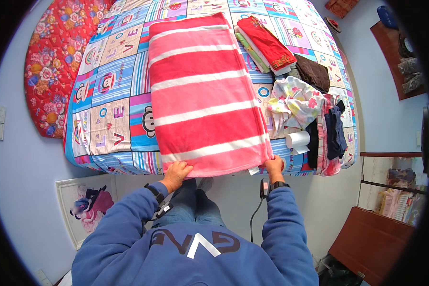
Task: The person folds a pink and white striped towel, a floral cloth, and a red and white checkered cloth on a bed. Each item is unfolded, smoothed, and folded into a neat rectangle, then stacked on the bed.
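Observation:
A pink, red and white striped fleece blanket (203, 96) lies folded in a long rectangle on the bed, its near edge along the mattress edge. My left hand (177, 175) grips the near left corner, the fingers on top of the cloth. At the near right corner my right hand (274, 167) pinches the edge; its fingertips are partly hidden. Just left of that hand, a small white label (253, 171) sticks out from under the hem. The bed's printed sheet (111, 125) shows on both sides of the blanket.
Right of the blanket lie a stack of folded clothes topped by a red garment (266, 43), a floral cloth (298, 100), a white paper roll (297, 139) and dark blue clothing (335, 132). A red floral quilt (57, 71) stands far left. A framed picture (89, 207) leans below.

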`<state>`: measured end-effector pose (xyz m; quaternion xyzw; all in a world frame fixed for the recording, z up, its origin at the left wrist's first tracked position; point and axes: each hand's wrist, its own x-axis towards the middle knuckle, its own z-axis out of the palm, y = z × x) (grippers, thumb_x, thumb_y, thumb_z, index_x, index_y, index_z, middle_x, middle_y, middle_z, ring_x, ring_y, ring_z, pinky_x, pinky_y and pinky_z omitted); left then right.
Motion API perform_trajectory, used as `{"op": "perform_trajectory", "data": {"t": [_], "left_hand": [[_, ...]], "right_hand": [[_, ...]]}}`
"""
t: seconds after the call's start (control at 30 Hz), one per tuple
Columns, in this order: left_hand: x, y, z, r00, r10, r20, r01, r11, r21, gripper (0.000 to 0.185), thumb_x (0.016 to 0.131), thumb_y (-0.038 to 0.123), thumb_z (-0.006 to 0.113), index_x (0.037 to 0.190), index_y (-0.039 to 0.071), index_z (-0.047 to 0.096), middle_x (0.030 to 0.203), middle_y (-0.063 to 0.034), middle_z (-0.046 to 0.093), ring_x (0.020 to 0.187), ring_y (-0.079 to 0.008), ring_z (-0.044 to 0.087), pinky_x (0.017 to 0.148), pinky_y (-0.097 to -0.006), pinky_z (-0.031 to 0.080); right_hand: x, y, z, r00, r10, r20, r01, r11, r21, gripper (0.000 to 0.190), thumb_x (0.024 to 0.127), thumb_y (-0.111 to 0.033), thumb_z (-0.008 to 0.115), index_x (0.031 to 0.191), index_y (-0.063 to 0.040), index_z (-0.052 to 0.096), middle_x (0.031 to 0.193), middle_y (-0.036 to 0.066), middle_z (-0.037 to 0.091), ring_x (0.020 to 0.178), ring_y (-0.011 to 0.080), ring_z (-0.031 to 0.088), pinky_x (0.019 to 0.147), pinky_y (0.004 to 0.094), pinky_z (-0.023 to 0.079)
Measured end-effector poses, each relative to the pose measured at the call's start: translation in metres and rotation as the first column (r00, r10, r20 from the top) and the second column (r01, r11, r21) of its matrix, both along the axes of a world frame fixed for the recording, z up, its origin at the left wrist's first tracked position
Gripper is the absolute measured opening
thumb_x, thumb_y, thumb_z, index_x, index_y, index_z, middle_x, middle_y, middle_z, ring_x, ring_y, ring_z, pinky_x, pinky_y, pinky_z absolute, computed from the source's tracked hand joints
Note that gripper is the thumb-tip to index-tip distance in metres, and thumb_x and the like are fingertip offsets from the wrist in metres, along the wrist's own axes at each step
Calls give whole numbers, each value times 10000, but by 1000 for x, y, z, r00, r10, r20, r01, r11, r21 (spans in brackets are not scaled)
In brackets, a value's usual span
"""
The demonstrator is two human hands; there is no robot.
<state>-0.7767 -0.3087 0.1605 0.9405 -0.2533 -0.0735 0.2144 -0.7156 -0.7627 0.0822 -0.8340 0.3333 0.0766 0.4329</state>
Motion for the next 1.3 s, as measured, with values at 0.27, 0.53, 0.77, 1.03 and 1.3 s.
{"op": "perform_trajectory", "data": {"t": [0.27, 0.53, 0.77, 1.03, 1.3], "left_hand": [[7, 25, 17, 989, 141, -42, -147, 966, -211, 425, 734, 88, 705, 1150, 64, 622, 1170, -169, 556, 1128, -374, 505, 988, -447, 415], [34, 55, 25, 983, 158, 96, -148, 984, -101, 512, 753, -13, 594, 1252, 99, 571, 1315, -186, 483, 1244, -382, 448, 1042, -482, 368], [48, 78, 9, 981, -182, 62, 126, 853, 507, 689, 834, 51, 573, 1444, 322, 401, 1544, -149, 241, 1432, -367, 219, 1081, -659, 217], [74, 69, -26, 925, -266, 271, 167, 926, 339, 402, 890, 194, 528, 1278, 285, 581, 1383, -102, 479, 1338, -330, 397, 1049, -662, 260], [82, 102, 40, 945, -305, -117, 288, 947, -142, 410, 823, 217, 633, 1230, 168, 626, 1340, -68, 583, 1294, -225, 507, 1079, -581, 284]], "right_hand": [[-56, 65, 12, 747, -604, -276, 522, 278, 806, 574, 860, -567, 651, 1272, -201, 491, 1284, 42, 520, 1075, 268, 544, 716, 531, 462], [-40, 114, 1, 778, -533, -332, 416, 41, 908, 412, 856, -236, 742, 1195, -78, 568, 1199, 91, 619, 1103, 286, 590, 905, 500, 488], [-44, 114, 39, 748, -578, -326, 327, -106, 939, 431, 863, -171, 706, 1253, -77, 546, 1255, 111, 600, 1172, 316, 559, 1021, 559, 430], [0, 139, 104, 791, -608, -70, 233, 193, 953, 432, 862, -112, 678, 1268, -71, 537, 1223, 90, 607, 1137, 270, 577, 995, 456, 475], [-4, 111, 153, 786, -615, 63, 144, 281, 949, 406, 827, -42, 645, 1218, 14, 552, 1135, 119, 636, 1028, 271, 635, 900, 418, 536]]}}
